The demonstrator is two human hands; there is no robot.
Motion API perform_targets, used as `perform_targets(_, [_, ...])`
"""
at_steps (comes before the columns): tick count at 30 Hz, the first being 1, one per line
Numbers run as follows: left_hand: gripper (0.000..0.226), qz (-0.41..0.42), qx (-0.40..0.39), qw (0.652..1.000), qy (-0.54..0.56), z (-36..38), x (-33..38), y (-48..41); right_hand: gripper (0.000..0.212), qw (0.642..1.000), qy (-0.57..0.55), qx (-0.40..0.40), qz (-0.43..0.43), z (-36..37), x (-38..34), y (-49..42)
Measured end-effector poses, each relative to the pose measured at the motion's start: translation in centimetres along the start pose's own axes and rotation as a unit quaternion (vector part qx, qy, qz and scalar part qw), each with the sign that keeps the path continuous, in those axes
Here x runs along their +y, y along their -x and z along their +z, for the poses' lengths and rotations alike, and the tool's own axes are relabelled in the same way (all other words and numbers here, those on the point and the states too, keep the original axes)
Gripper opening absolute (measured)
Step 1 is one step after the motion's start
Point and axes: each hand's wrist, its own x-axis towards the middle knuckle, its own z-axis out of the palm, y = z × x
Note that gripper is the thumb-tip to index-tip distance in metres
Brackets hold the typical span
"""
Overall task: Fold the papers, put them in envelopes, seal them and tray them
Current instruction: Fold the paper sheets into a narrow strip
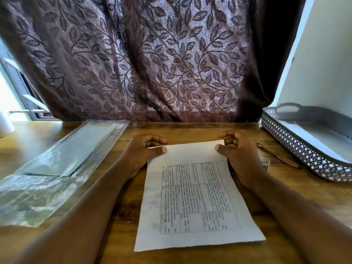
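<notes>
A printed paper (196,202) with a table of text lies on the wooden table in front of me. Its far end is folded back toward me, showing the blank white underside as a flap. My left hand (141,151) pinches the flap's left corner between thumb and fingers. My right hand (238,149) pinches the right corner the same way. A clear plastic pack of envelopes (62,161) lies to the left of my left forearm. A grey lattice-walled tray (297,147) with a handle stands at the right, with something white lying in it.
A pen (278,156) lies between my right hand and the tray. A brown leaf-patterned curtain (152,63) hangs right behind the table's far edge. A white object (5,122) stands at the far left edge. A white wall rises behind the tray.
</notes>
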Motion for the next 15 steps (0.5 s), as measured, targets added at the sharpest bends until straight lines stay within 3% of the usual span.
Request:
perform_targets(2, [0.015,0.078,0.015,0.978,-0.192,0.4,0.6,0.3,0.024,0.991,0.107,0.037,-0.070,0.3,-0.1,0.3])
perform_targets(4, [0.014,0.125,0.017,0.950,-0.286,1.3,1.9,1.0,0.026,0.953,0.218,0.070,-0.198,0.7,-0.3,0.4])
perform_targets(7, [0.010,0.181,0.019,0.938,-0.296,2.6,3.5,2.0,0.026,0.908,0.306,0.025,-0.285,1.5,-0.6,0.9])
perform_targets(11, [0.004,0.295,0.013,0.908,-0.297,3.4,4.0,2.8,0.022,0.898,0.316,-0.028,-0.305,2.8,-0.9,1.7])
perform_targets(15, [0.002,0.284,0.040,0.910,-0.299,3.5,3.9,2.9,0.009,0.893,0.314,-0.033,-0.322,2.7,-1.2,1.7])
